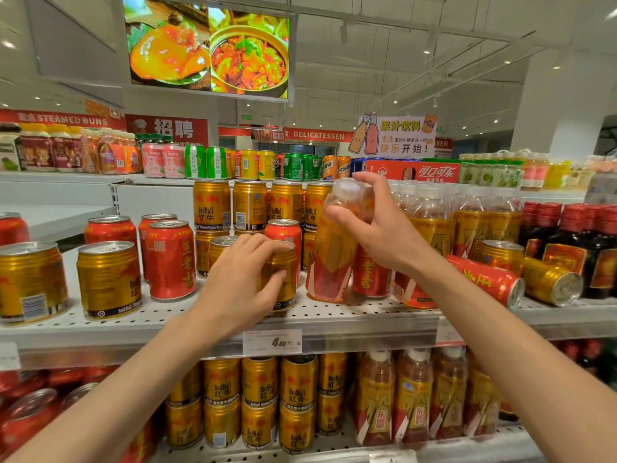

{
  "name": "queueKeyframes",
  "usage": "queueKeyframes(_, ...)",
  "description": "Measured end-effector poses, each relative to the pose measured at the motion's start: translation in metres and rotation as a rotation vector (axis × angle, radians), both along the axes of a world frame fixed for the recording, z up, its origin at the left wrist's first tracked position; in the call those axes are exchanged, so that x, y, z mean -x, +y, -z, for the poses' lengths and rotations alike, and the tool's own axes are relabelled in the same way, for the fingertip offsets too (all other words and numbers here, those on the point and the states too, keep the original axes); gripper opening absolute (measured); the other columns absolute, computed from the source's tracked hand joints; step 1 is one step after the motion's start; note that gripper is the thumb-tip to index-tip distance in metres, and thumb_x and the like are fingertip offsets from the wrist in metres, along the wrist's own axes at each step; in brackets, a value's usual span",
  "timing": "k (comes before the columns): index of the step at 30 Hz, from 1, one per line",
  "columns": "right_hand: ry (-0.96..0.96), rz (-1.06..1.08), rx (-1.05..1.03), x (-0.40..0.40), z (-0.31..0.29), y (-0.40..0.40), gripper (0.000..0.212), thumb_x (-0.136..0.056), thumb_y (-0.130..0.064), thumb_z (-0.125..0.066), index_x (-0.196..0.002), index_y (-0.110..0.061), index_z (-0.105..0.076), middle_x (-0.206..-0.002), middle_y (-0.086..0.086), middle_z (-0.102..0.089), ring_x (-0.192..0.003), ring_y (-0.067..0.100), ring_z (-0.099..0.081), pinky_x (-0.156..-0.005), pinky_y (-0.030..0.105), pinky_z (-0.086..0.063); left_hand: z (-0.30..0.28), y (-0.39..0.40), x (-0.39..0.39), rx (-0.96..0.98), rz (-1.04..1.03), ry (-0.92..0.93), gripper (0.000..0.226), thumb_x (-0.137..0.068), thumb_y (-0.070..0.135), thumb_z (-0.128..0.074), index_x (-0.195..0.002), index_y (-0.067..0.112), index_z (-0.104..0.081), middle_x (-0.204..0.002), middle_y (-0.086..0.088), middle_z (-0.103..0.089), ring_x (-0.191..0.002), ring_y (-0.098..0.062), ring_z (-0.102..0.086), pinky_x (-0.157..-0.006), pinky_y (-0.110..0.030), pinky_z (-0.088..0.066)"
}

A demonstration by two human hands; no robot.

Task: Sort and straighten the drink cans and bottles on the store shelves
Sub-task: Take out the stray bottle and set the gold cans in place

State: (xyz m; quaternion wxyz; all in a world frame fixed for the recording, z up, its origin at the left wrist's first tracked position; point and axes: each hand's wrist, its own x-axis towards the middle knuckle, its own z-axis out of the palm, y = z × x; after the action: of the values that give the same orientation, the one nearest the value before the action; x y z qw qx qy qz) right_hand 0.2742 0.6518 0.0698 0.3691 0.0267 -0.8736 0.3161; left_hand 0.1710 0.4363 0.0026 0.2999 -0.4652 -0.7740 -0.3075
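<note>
My left hand is wrapped around a gold Red Bull can that stands upright near the front of the middle shelf. My right hand grips the neck and cap of a clear plastic bottle with an orange and red label, which leans slightly left on the shelf. Behind the bottle stands a red Wanglaoji can. Stacked gold cans fill the shelf's back. To the right, a red can and a gold can lie on their sides.
Red cans and gold cans stand mixed on the shelf's left part. Orange bottles and dark bottles crowd the right. The lower shelf holds gold cans and bottles. A price tag hangs on the shelf edge.
</note>
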Motion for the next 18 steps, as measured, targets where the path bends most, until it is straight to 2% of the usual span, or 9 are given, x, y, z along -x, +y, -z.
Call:
queueKeyframes(2, -0.005, 0.032, -0.043, 0.010, -0.001, -0.004, 0.070, -0.095, -0.054, -0.058, -0.150, -0.027, -0.025, -0.125, -0.008, -0.056, -0.113, 0.016, -0.063, -0.102, 0.044, -0.053, 0.000, 0.000, 0.000, 0.002, 0.000, -0.002, 0.043, -0.088, 0.036, -0.055, -0.128, 0.023, -0.062, -0.115, 0.009, -0.061, -0.112, -0.012, -0.051, -0.100, -0.038, -0.045)
queueKeyframes(4, -0.041, 0.063, -0.097, 0.021, 0.000, -0.008, 0.073, -0.096, -0.055, -0.056, -0.154, -0.027, -0.021, -0.141, -0.001, -0.056, -0.126, 0.020, -0.058, -0.110, 0.046, -0.047, 0.000, 0.000, -0.001, 0.004, 0.005, -0.005, 0.043, -0.089, 0.036, -0.055, -0.129, 0.023, -0.062, -0.116, 0.009, -0.061, -0.113, -0.012, -0.051, -0.100, -0.038, -0.044)
queueKeyframes(7, -0.097, 0.079, -0.141, 0.031, -0.001, -0.013, 0.095, -0.090, -0.055, -0.066, -0.160, -0.034, -0.006, -0.162, 0.003, -0.036, -0.143, 0.020, -0.042, -0.116, 0.049, -0.039, 0.001, -0.001, 0.001, -0.001, 0.020, -0.007, 0.043, -0.089, 0.035, -0.056, -0.131, 0.024, -0.061, -0.119, 0.009, -0.061, -0.116, -0.011, -0.050, -0.102, -0.037, -0.043)
queueKeyframes(10, -0.129, 0.083, -0.147, 0.032, -0.002, -0.011, 0.103, -0.089, -0.053, -0.067, -0.160, -0.035, 0.004, -0.167, 0.000, -0.027, -0.149, 0.019, -0.034, -0.118, 0.052, -0.036, 0.002, -0.001, 0.002, 0.002, 0.028, -0.016, 0.044, -0.090, 0.035, -0.056, -0.132, 0.026, -0.059, -0.121, 0.010, -0.060, -0.118, -0.011, -0.050, -0.104, -0.038, -0.043)
queueKeyframes(18, -0.145, 0.053, -0.103, 0.024, 0.009, -0.016, 0.097, -0.096, -0.053, -0.057, -0.158, -0.036, 0.016, -0.169, -0.002, -0.020, -0.151, 0.018, -0.029, -0.122, 0.048, -0.031, 0.008, 0.002, 0.004, -0.025, 0.023, -0.013, 0.042, -0.091, 0.035, -0.055, -0.131, 0.024, -0.060, -0.122, 0.009, -0.060, -0.120, -0.012, -0.050, -0.103, -0.041, -0.044)
